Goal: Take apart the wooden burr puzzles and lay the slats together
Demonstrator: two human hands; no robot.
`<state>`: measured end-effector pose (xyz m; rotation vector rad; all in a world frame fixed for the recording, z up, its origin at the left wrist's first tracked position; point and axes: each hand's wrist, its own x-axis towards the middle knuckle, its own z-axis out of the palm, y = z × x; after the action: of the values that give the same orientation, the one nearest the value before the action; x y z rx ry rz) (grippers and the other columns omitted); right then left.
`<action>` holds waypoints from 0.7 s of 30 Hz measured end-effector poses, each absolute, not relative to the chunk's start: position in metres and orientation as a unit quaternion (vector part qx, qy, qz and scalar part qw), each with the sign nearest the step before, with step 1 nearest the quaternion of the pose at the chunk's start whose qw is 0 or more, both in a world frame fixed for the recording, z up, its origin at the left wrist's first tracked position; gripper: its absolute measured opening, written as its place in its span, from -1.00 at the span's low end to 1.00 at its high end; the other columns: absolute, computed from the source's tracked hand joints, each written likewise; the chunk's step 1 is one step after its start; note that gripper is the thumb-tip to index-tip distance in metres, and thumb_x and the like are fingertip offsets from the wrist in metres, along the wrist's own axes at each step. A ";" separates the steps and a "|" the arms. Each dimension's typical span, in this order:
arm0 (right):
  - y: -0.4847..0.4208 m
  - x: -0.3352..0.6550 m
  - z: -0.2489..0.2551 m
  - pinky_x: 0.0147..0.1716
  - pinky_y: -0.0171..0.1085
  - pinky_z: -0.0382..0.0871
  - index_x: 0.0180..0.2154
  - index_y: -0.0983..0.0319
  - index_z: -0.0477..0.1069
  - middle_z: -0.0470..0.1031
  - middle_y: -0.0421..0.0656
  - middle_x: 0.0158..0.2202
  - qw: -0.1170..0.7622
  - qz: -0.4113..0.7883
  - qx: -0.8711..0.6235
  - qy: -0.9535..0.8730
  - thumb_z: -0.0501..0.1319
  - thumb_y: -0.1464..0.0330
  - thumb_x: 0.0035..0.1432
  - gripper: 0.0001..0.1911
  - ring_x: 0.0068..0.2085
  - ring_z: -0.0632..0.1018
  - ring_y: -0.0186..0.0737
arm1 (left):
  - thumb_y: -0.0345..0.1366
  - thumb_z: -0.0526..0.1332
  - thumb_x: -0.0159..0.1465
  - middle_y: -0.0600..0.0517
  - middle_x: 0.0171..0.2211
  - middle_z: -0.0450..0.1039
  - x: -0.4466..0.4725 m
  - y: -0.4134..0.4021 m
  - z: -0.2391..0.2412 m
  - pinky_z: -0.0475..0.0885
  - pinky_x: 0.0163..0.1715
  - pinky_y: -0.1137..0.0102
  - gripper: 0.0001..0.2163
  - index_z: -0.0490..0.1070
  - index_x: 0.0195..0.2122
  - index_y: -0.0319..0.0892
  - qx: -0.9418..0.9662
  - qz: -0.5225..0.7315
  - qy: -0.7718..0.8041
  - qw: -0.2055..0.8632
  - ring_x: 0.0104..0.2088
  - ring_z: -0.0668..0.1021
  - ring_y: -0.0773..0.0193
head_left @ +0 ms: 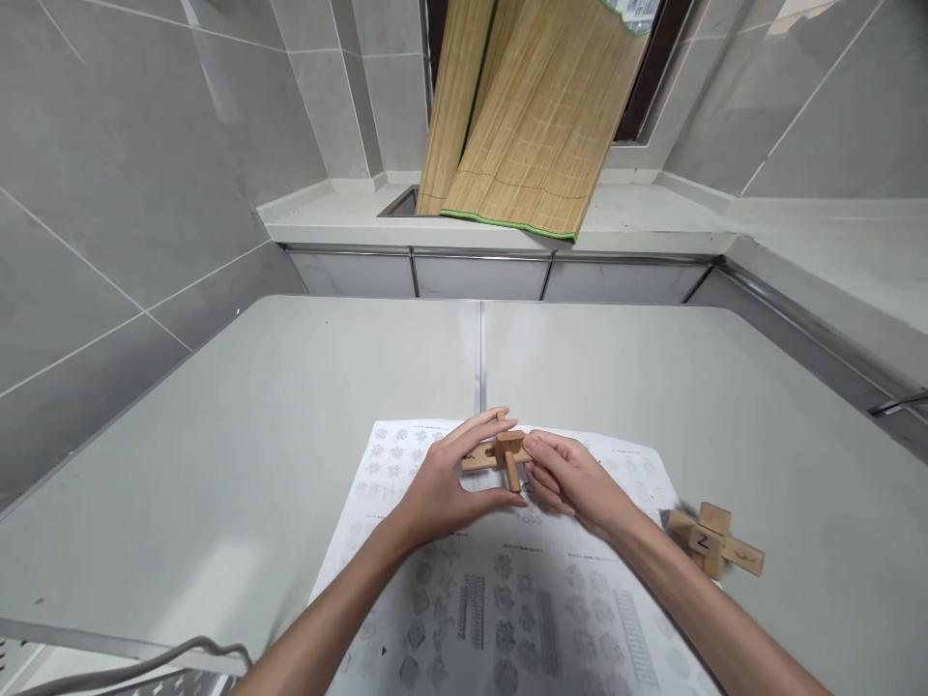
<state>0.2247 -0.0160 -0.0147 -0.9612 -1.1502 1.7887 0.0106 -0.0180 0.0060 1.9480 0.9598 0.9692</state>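
Both your hands meet over the middle of the table (239, 406), right above a big printed sheet (507, 599) covered in little diagrams. Your left hand (442, 488) and right hand (572, 478) are both on a small wooden puzzle (506, 454), a few notched wooden bars crossed into each other. It sits just above the far part of the sheet, between your two hands.

On the left hand the fingers curl around the puzzle's left end, thumb tucked underneath near the short bar that points toward you. On the right hand the fingers pinch the right side of the crossed bars, fingertips pressed right up against the wood. So both sets of fingers are clenched on that one puzzle, neither is loose.

Off to the right, near the sheet's right edge, there's a second wooden cluster (714, 541) lying on the table, well clear of your right forearm. One of its blocks has a dark mark on it that looks like a Z or a 2, can't really tell which.

At the far side, a rolled-out bamboo mat (536, 126) hangs down over a raised ledge (348, 217). Grey tiled walls (130, 174) on both sides.
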 end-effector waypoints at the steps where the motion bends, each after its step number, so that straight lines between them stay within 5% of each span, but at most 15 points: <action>1: -0.016 0.224 -0.014 -0.67 -0.37 -0.05 -0.40 0.16 0.30 0.11 -0.45 -0.66 0.396 0.703 -0.381 -0.452 0.31 -0.10 0.32 -0.48 -0.70 0.09 -0.47 | -0.21 0.59 0.14 -0.09 0.40 0.36 0.011 -0.018 0.007 0.39 0.37 -0.05 -0.31 0.45 0.30 0.10 0.762 0.378 0.372 0.371 0.40 0.41 -0.12; 7: -0.018 0.220 -0.013 -0.64 -0.35 0.10 -0.46 0.15 0.27 0.16 -0.42 -0.65 0.428 0.689 -0.377 -0.447 0.31 -0.10 0.32 -0.45 -0.69 0.17 -0.43 | -0.27 0.55 0.21 -0.09 0.45 0.25 0.014 -0.019 0.011 0.63 0.17 0.07 -0.48 0.56 0.20 0.08 0.753 0.392 0.368 0.380 0.30 0.53 -0.10; 15: -0.014 0.220 -0.019 -0.57 -0.32 0.21 -0.48 0.16 0.26 0.25 -0.36 -0.63 0.477 0.659 -0.399 -0.422 0.27 -0.07 0.38 -0.44 -0.66 0.25 -0.40 | -0.33 0.41 0.35 -0.16 0.11 0.60 0.019 -0.019 0.006 0.72 0.04 0.15 -0.88 0.72 -0.12 -0.03 0.759 0.435 0.349 0.336 0.54 0.13 -0.10; 18: -0.012 0.220 -0.016 -0.60 -0.33 0.18 -0.49 0.16 0.26 0.24 -0.35 -0.62 0.502 0.646 -0.409 -0.403 0.31 -0.09 0.33 -0.43 -0.64 0.25 -0.40 | -0.25 0.41 0.34 -0.16 0.19 0.55 0.018 -0.020 0.008 0.74 -0.08 0.19 -0.88 0.71 -0.12 -0.06 0.738 0.436 0.381 0.345 0.46 0.30 -0.16; 21: -0.011 0.220 -0.014 -0.63 -0.35 0.13 -0.49 0.17 0.25 0.22 -0.35 -0.59 0.525 0.636 -0.414 -0.385 0.35 -0.09 0.29 -0.43 -0.64 0.24 -0.41 | -0.18 0.33 0.40 -0.15 0.27 0.47 0.018 -0.019 0.011 0.70 -0.26 0.28 -0.84 0.68 -0.17 -0.10 0.697 0.450 0.432 0.355 0.13 0.64 -0.03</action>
<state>0.2203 -0.0108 -0.0136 -0.9903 -0.9212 1.5218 0.0182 -0.0186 0.0106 1.8013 1.1158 1.1621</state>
